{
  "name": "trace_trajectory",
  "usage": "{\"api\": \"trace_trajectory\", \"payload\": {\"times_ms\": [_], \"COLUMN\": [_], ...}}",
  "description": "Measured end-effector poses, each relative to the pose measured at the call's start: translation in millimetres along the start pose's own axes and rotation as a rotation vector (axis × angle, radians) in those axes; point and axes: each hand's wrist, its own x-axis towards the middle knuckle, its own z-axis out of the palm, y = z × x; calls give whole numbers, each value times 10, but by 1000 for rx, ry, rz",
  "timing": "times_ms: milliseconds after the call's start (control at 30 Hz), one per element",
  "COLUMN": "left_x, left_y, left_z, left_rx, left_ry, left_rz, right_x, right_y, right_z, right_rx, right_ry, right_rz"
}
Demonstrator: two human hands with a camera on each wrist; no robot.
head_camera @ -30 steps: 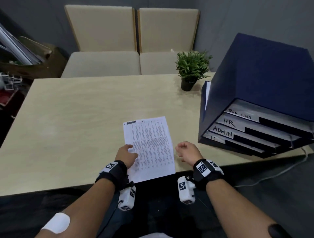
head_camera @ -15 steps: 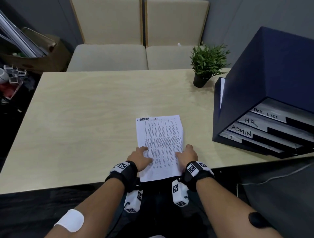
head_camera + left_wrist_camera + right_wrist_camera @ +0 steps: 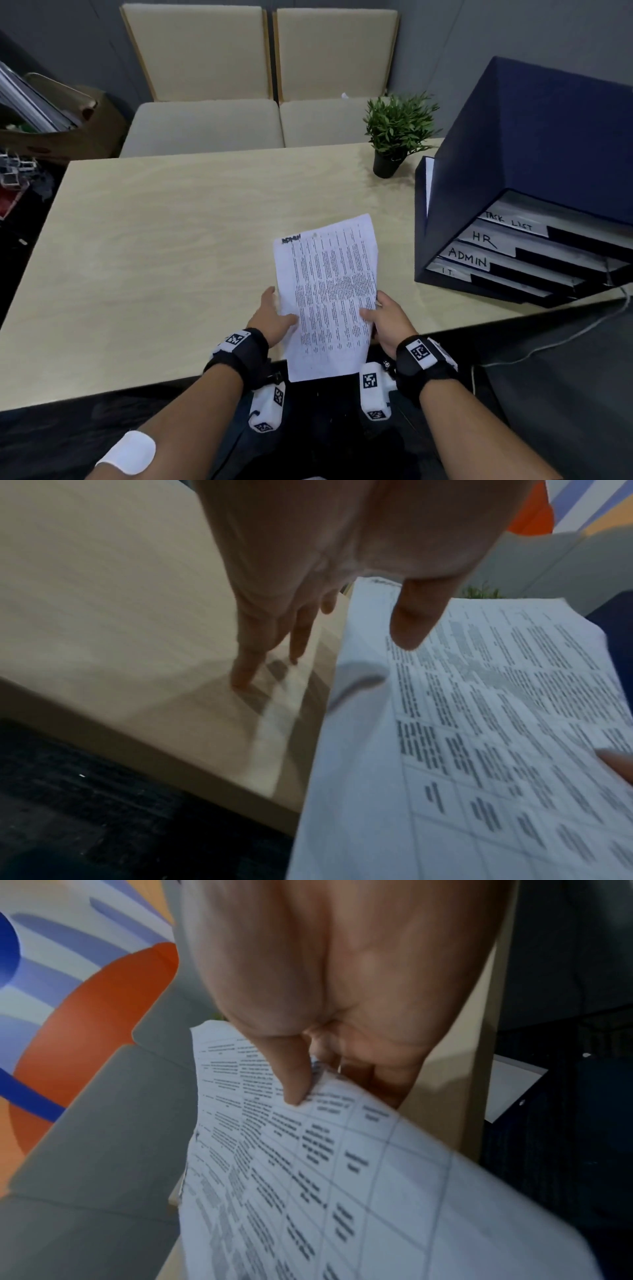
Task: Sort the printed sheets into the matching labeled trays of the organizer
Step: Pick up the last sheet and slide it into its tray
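A printed sheet (image 3: 329, 291) headed ADMIN in handwriting is raised off the table (image 3: 171, 257), tilted a little to the right. My right hand (image 3: 383, 318) pinches its right edge, with the thumb (image 3: 294, 1085) on top and the fingers beneath. My left hand (image 3: 274, 313) is at the sheet's left edge: its straight fingers (image 3: 246, 669) reach down to the table and the thumb (image 3: 407, 626) lies over the paper (image 3: 479, 723). To the right stands the dark blue organizer (image 3: 548, 137), its trays labelled TASK LIST (image 3: 510, 222), HR (image 3: 483, 238), ADMIN (image 3: 467, 258) and IT (image 3: 447, 272).
A potted plant (image 3: 397, 133) stands at the table's far edge, left of the organizer. Two beige chairs (image 3: 267, 120) are behind the table. A white sheet (image 3: 428, 185) stands against the organizer's left side. A cable (image 3: 565, 335) trails off the table at the right.
The sheet lay flat on the table with both hands on its lower edge. Now my right hand grips its right edge and it is lifted and tilted rightward.
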Motion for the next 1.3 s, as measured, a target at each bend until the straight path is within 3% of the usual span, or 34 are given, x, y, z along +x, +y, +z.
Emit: {"api": "trace_trajectory", "payload": {"times_ms": [100,300,400,600,733,1000,1300], "left_x": [-34,-223,-342,-450,-452,-424,-458], "left_y": [179,620,859,1203,1332,1324,1578], "left_z": [65,369,526,822,1056,1492,1886], "left_rx": [-255,-498,-444,-333,-271,26,-17], "left_ry": [58,-21,-61,-155,-193,-208,-203], "left_rz": [31,172,275,343,312,230,234], "right_x": [-142,-460,-611,-847,-854,-709,-726], "right_y": [-53,-137,-173,-281,-220,251,156], "right_z": [-207,-688,-995,-1651,-1970,-2354,-2786], "right_rx": [86,145,182,236,199,133,232], "right_ry": [-21,-47,0,85,120,190,276], "right_rz": [-33,-47,-72,-152,-149,6,-16]}}
